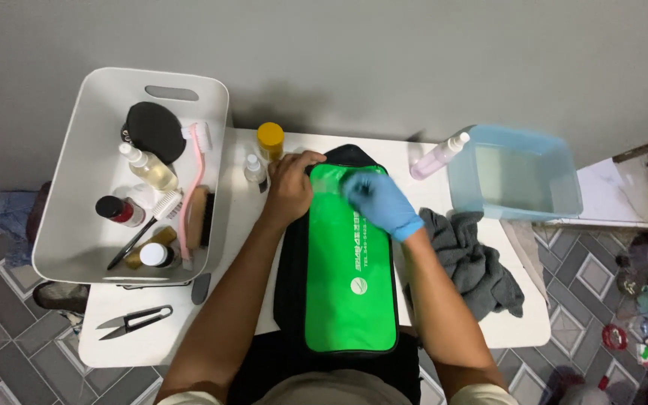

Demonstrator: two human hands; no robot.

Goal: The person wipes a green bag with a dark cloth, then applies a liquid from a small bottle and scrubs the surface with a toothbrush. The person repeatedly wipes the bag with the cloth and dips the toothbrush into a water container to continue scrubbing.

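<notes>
A white table (151, 341) is filling the middle of the view, standing against a grey wall; on it, at centre, a green and black bag (350, 270) is lying lengthwise, running from twelve o'clock down to six o'clock at the person's body; at ten o'clock a white bin (84, 172) is sitting with brushes, bottles and a black round pad inside it; at two o'clock a pale blue tub (515, 176) is resting, with a clear spray bottle (438, 156) just beside its nine o'clock side; at three o'clock of the bag a grey cloth (474, 259) is lying crumpled, touching the bag's edge; the left hand (290, 184), bare, is pressing down on the bag's upper left corner, fingers curled over the black edge, clamped on it; the right hand (380, 201), in a blue glove, is bearing on the green panel near its top, fingers together and blurred, and whether they are pinching anything cannot be told; a yellow-capped bottle (270, 141) is standing at twelve o'clock of the left hand; small black snips (133, 321) are lying at eight o'clock.
</notes>
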